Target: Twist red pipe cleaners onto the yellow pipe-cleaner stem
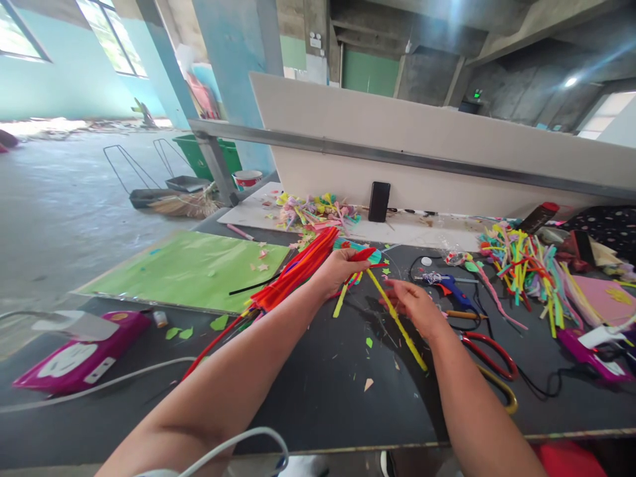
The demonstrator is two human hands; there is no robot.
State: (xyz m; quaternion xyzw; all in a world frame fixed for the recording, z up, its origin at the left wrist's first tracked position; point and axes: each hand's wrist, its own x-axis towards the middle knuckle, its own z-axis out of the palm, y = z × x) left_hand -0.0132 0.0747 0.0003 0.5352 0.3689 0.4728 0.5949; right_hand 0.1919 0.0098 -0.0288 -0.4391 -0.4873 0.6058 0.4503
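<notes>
My left hand [342, 270] is closed, pinching a red fuzzy piece [366, 255] that looks like folded pipe cleaner. A long yellow pipe cleaner [403, 330] slants down to the right from beside that pinch. Alongside it, my right hand [412, 305] is loosely open, fingertips slightly blurred; whether they touch the yellow stem is unclear. Behind my left forearm lies a thick bundle of red pipe cleaners [298, 271]. A short yellow-green piece [340, 301] sticks out below my left hand, and a turquoise piece [375, 252] shows just beyond it.
Right of my hands lie a blue glue gun [454, 291], red-handled scissors [491, 354] and mixed pipe cleaners [527, 265]. A green sheet [189, 271] covers the left side, near a magenta box [84, 351]. A phone [379, 201] leans against the white board [437, 152].
</notes>
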